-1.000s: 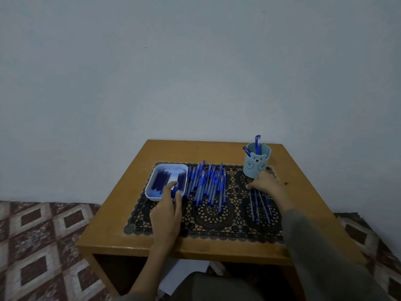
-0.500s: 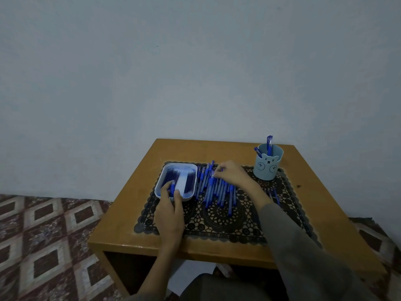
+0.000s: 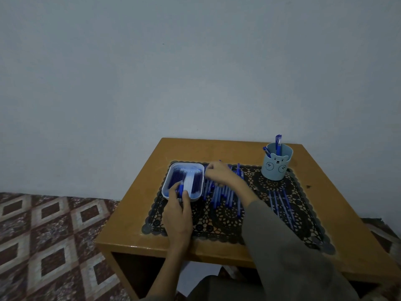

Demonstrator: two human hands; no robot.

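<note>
A white tray (image 3: 187,164) of dark blue refills sits on the left part of a black lace mat (image 3: 225,227). My left hand (image 3: 178,210) rests at the tray's near edge and pinches a small blue pen piece (image 3: 180,188) between thumb and forefinger. To the right of the tray lies a pile of blue pens (image 3: 223,195). My right hand (image 3: 219,173) reaches across this pile, its fingers curled down onto the far end of a pen beside the tray. The hand hides much of the pile.
A light blue bear-face cup (image 3: 276,165) with a few pens stands at the mat's far right corner. A row of pens (image 3: 281,203) lies on the mat in front of it. The wooden table (image 3: 217,148) stands against a plain wall, with patterned floor to the left.
My right hand has moved left from the row of pens near the cup, across the pile, to the pens beside the tray. My left hand has stayed at the tray with the blue piece.
</note>
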